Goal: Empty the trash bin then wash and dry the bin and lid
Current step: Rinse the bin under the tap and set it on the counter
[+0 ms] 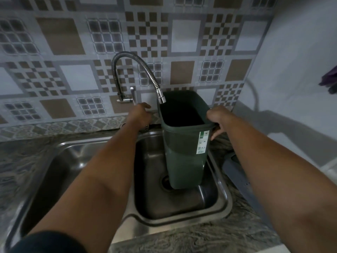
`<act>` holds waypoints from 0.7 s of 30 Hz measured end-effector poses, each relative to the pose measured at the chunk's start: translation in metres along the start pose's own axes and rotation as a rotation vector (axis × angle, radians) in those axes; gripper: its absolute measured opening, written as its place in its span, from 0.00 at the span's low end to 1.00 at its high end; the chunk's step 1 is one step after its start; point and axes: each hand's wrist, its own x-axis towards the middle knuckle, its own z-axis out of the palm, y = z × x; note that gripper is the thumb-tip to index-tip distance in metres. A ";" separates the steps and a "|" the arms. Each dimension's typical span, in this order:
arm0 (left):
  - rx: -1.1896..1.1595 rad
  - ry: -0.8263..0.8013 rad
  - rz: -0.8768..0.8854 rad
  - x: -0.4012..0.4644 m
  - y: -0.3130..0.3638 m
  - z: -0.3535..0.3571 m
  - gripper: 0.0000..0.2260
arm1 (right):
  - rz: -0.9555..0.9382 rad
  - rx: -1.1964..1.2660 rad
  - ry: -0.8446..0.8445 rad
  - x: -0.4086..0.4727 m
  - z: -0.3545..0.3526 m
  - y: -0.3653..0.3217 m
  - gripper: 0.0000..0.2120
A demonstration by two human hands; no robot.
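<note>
bare forearms; dark sleeve (52, 242) at left upper arm

Lidless green bin (184, 152) upright in sink (215, 214)

Counted: one dark green rectangular plastic bin (184, 148), one flexible coiled-metal faucet (135, 70), one stainless steel sink (87, 152) with two basins, one round drain (166, 181), two bare hands, left hand (140, 114) and right hand (218, 117).

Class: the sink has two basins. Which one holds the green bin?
The deeper basin on the right, with the drain, holds the green bin; the shallow basin on the left holds none.
</note>
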 end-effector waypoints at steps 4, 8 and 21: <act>-0.031 0.038 0.061 -0.044 0.030 -0.001 0.12 | -0.004 0.040 0.065 -0.027 0.009 0.008 0.17; 0.272 0.119 0.297 -0.109 0.062 -0.007 0.22 | -0.004 0.100 0.084 -0.060 0.008 0.011 0.17; 0.545 -0.075 0.729 -0.204 0.117 0.017 0.13 | -0.051 0.377 0.000 -0.142 -0.033 0.035 0.17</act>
